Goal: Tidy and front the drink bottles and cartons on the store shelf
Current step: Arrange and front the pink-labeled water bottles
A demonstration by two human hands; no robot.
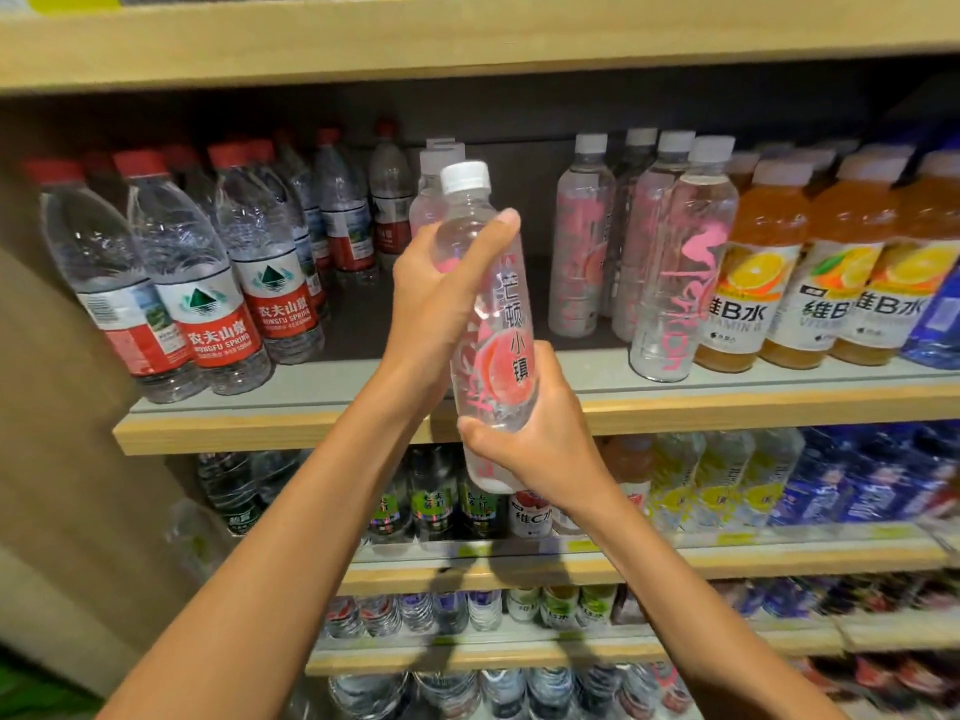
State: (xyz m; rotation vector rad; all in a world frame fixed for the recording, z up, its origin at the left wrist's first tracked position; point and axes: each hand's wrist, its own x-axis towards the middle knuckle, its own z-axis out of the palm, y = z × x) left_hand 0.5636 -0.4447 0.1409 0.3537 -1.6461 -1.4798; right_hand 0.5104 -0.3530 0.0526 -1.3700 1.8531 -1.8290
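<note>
- Red-capped water bottles (218,283): we log a crowded group standing on the shelf board (322,387), well to the left of the grip, red labels mostly facing out.
- Left hand (436,293): we record it as the upper half of the grip, fingers curled round the bottle's shoulder and thumb laid across its front.
- White-capped bottle (434,168): it stands on the board just behind the left hand and is mostly hidden.
- Clear pink-printed bottle (488,304): held in both hands, white cap up, leaning slightly. It is off the board, in front of a gap in the row.
- Right hand (535,433): we record it as the lower half of the grip, wrapped round the bottle's base end.
- Matching pink-printed bottles (670,283): they stand in a file right of the grip.
- Orange vitamin drinks (753,283): fronted and touching side by side, further right of the grip.
- Lower shelves (675,558): these sit beneath the grip and hold assorted bottles.
</note>
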